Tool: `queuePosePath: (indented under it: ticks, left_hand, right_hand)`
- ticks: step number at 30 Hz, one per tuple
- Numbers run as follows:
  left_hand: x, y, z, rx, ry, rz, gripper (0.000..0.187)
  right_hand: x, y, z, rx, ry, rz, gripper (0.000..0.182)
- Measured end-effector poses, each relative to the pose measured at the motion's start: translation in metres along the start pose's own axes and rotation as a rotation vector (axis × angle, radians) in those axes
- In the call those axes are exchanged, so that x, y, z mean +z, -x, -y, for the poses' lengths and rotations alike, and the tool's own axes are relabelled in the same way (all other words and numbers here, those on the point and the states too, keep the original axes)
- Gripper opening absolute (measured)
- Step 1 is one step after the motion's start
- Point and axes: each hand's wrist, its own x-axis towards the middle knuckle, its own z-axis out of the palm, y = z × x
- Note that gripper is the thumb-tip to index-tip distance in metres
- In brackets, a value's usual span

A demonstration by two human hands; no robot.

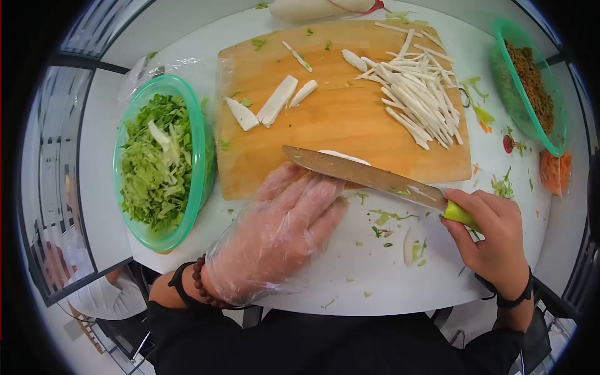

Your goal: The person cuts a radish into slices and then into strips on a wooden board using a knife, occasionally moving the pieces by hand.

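Observation:
My right hand (490,237) grips the kitchen knife by its lime-green handle (461,215). The knife's blade (362,175) lies slantwise across the near part of the wooden cutting board (275,56). Just beyond the blade shows the edge of a white radish slice (345,156), its rest hidden by the blade and fingers. My left hand (281,231), in a clear plastic glove, has bent fingers pressed together at the blade's near side, holding the slice down. Cut white radish strips (419,94) are heaped at the board's right. Several larger radish pieces (278,100) lie at its left.
A green bowl of shredded lettuce (156,165) stands left of the board. At right are a green bowl of brown crumbly food (531,87) and shredded carrot (555,172) in clear plastic. A whole white radish (306,9) lies behind the board. Scraps litter the white table (337,275).

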Motion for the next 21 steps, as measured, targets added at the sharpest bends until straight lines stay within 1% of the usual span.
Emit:
queuePosePath:
  ticks: [3, 6, 9, 12, 15, 21]
  left_hand:
    - [0.004, 0.004, 0.002, 0.012, 0.021, -0.039, 0.026]
    - [0.006, 0.008, 0.006, 0.011, 0.08, -0.022, 0.027]
    - [0.011, 0.01, 0.01, 0.033, 0.166, -0.047, 0.027]
    - [0.009, 0.01, 0.01, 0.026, 0.173, -0.021, 0.026]
    - [0.009, 0.013, 0.011, 0.028, 0.192, 0.009, 0.025]
    - [0.015, 0.014, 0.01, 0.028, 0.128, -0.04, 0.025]
  right_hand:
    - [-0.004, -0.002, 0.003, 0.02, 0.058, 0.024, 0.039]
    - [-0.005, -0.002, 0.004, 0.023, 0.072, 0.056, 0.042]
    - [-0.009, -0.004, 0.002, 0.01, 0.077, 0.06, 0.045]
    - [-0.014, -0.005, 0.006, 0.024, 0.102, 0.098, 0.046]
    - [-0.014, -0.007, 0.01, 0.021, 0.063, 0.116, 0.047]
    - [-0.011, -0.007, 0.011, 0.009, 0.089, 0.107, 0.045]
